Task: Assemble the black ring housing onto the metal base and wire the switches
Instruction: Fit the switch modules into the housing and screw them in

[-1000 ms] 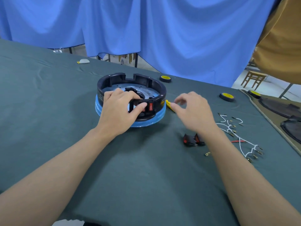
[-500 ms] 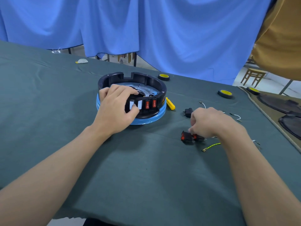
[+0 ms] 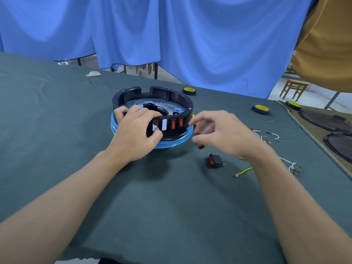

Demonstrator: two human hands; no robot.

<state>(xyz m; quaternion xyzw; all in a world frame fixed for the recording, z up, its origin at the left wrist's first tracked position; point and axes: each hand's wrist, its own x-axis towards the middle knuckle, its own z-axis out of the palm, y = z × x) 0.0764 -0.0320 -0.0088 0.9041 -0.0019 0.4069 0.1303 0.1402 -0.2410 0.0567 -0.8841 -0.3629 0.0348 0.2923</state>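
Observation:
The black ring housing [image 3: 171, 96] sits on the metal base [image 3: 171, 109], whose rim is wrapped in blue film [image 3: 171, 143]. Two red rocker switches [image 3: 176, 122] sit in the housing's front wall, with two open slots to their left. My left hand [image 3: 135, 136] grips that front wall, thumb outside and fingers over the rim. My right hand [image 3: 224, 134] hovers just right of the housing, blurred, and pinches a red-and-black switch [image 3: 200, 146] that peeks out under its fingers. Another loose switch [image 3: 216, 161] lies on the cloth.
A yellow-green wire [image 3: 243, 171] and white wires with terminals [image 3: 266, 135] lie to the right. Two yellow-topped wheels [image 3: 189, 90] [image 3: 261, 109] stand behind. Black discs [image 3: 323, 119] rest on a mat at far right. A person in brown [image 3: 327, 44] stands at top right.
My right hand dropped to the two loose switches, picked one up and moved left toward the housing. My left hand kept its grip on the front wall.

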